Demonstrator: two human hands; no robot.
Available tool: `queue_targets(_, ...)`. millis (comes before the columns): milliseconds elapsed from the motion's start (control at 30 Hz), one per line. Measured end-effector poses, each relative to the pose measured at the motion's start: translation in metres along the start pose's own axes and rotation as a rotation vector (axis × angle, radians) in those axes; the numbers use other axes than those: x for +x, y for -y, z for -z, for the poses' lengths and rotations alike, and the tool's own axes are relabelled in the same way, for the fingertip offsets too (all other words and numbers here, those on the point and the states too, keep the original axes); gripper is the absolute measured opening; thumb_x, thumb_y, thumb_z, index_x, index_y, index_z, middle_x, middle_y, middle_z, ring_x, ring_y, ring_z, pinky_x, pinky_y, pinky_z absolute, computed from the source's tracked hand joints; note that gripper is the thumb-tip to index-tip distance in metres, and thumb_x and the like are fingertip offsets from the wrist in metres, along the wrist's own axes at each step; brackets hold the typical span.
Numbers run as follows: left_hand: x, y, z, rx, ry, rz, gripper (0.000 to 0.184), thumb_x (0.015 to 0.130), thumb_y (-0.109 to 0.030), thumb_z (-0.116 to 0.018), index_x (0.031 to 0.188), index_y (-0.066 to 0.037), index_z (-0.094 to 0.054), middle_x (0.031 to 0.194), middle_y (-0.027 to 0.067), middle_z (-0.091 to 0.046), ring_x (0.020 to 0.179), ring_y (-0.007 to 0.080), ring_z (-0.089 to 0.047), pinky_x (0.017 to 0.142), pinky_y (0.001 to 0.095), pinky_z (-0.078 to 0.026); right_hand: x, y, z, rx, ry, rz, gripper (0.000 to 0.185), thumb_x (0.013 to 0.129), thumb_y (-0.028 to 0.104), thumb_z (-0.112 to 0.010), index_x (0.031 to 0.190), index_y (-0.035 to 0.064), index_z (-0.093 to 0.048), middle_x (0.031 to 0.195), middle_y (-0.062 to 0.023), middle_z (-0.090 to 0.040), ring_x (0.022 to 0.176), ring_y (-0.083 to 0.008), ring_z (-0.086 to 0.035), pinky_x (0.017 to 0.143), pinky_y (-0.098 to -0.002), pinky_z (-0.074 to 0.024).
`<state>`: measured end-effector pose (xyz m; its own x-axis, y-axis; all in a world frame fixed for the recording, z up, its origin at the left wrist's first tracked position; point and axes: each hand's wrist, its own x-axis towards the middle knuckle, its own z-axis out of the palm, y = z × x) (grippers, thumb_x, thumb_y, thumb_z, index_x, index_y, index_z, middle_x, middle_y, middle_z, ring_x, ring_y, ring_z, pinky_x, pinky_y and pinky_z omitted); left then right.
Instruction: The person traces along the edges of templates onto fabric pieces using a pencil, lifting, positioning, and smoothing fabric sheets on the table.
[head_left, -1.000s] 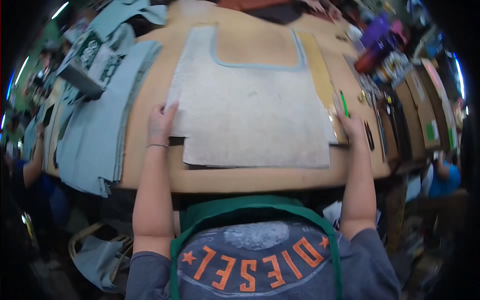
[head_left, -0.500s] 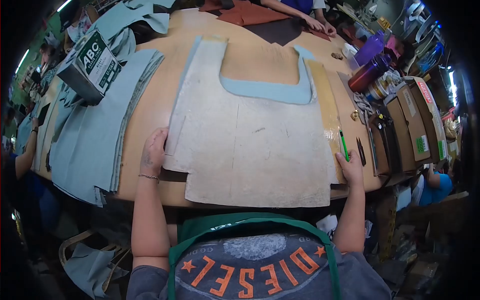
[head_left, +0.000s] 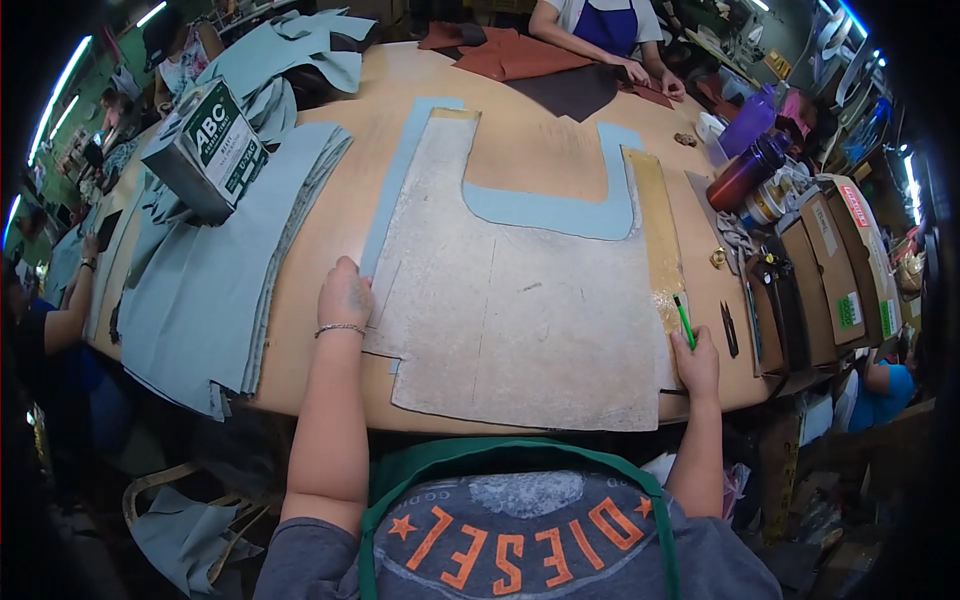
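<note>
A large pale template point(head_left: 530, 310) with a U-shaped cutout lies over a light blue sheet point(head_left: 545, 212). Blue shows along its left side and inside the cutout. My left hand point(head_left: 346, 295) is closed at the template's left edge, where the blue sheet also passes; its fingertips are partly hidden. At the right edge, beside a yellowish strip point(head_left: 658, 240), my right hand point(head_left: 698, 357) is closed around a green pencil point(head_left: 684, 320) that points up and away from me.
Stacked blue sheets point(head_left: 220, 280) and an ABC can point(head_left: 207, 150) are at left. Dark tweezers point(head_left: 729, 330), a red-purple bottle point(head_left: 745, 172) and cardboard boxes point(head_left: 815, 270) stand or lie at right. Across the table, a person's hands point(head_left: 655, 78) touch brown material point(head_left: 530, 55).
The template has shifted and turned slightly over the blue sheet, so a wider blue band shows at its left and in the cutout. My left hand still touches the left edge; the pencil remains in my right.
</note>
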<state>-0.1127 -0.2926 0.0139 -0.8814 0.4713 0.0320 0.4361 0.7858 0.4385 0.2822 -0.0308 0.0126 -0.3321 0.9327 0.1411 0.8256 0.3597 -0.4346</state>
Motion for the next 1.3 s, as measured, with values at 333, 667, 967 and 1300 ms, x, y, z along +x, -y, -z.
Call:
queue_targets(333, 0.016, 0.033, 0.007, -0.331, -0.191, 0.127, 0.027, 0.077, -0.019, -0.047, 0.089, 0.004, -0.054, 0.091, 0.0245, -0.055, 0.084, 0.0374, -0.054, 0.074, 0.0409, -0.042, 0.012, -0.012, 0.017, 0.077, -0.106, 0.072, 0.035, 0.075, 0.026, -0.064, 0.087, -0.0042, -0.053, 0.079, -0.0209, -0.056, 0.075, -0.0295, -0.056, 0.068, -0.0356, -0.0429)
queue_targets(667, 0.008, 0.061, 0.017, -0.902, -0.068, 0.041, 0.043, 0.067, -0.03, -0.064, 0.092, 0.004, -0.059, 0.087, 0.017, -0.061, 0.082, 0.0237, -0.058, 0.073, 0.0328, -0.044, 0.038, -0.065, -0.009, -0.1, -0.11, 0.082, 0.054, 0.082, 0.041, -0.052, 0.112, -0.0039, -0.047, 0.1, -0.0241, -0.055, 0.092, -0.0345, -0.053, 0.079, -0.0353, -0.0409)
queue_targets(967, -0.021, 0.13, 0.161, -1.78, -0.707, -0.29, 0.039, 0.068, -0.029, -0.062, 0.092, 0.002, -0.059, 0.088, 0.0137, -0.06, 0.083, 0.0176, -0.054, 0.076, 0.0296, -0.042, 0.049, -0.044, -0.014, -0.121, -0.082, 0.209, 0.051, 0.085, 0.037, -0.049, 0.112, -0.0058, -0.047, 0.103, -0.0237, -0.054, 0.092, -0.0357, -0.052, 0.079, -0.0349, -0.0408)
queue_targets(1300, -0.28, 0.395, 0.318, -0.941, -1.721, 0.203, 0.044, 0.069, -0.035, -0.061, 0.095, 0.001, -0.058, 0.094, 0.0154, -0.057, 0.089, 0.0224, -0.053, 0.08, 0.0333, -0.04, 0.04, -0.015, -0.023, -0.143, -0.161, 0.327, 0.05, 0.085, 0.035, -0.049, 0.112, -0.0069, -0.047, 0.104, -0.0238, -0.054, 0.094, -0.0349, -0.051, 0.08, -0.0345, -0.0405)
